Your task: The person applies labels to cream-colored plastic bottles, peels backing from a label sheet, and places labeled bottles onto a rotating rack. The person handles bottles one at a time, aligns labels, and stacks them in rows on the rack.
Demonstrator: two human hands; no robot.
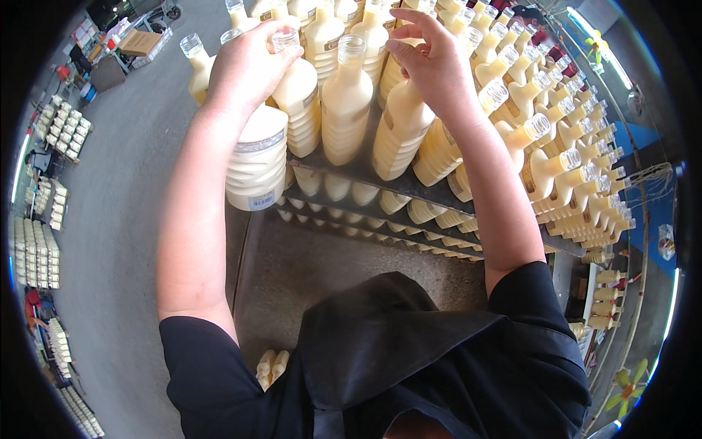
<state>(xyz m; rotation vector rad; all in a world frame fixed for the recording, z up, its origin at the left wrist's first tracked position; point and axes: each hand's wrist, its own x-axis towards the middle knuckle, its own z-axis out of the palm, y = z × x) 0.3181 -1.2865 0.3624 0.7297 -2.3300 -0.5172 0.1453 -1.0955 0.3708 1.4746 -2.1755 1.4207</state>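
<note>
Cream-yellow bottles with ribbed lower bodies and clear, uncapped necks stand in rows on a dark rack shelf [351,170]. My left hand [252,69] is closed at the neck of a bottle [256,157] whose body overlaps the shelf's front left edge; the hand hides that neck. Its fingertips also lie against the neck of the bottle behind [296,110]. My right hand [435,62] is above a front-row bottle [402,128], thumb and forefinger apart, holding nothing I can see. The hand covers that bottle's neck. Between my hands stands another bottle [347,110].
Many more bottles [559,164] fill the rack to the right and far side. Lower tiers hold further bottles [365,194] under the shelf. A grey floor [110,219] runs along the left, with stacks of pale containers [36,252] and a cardboard box [139,42] beyond.
</note>
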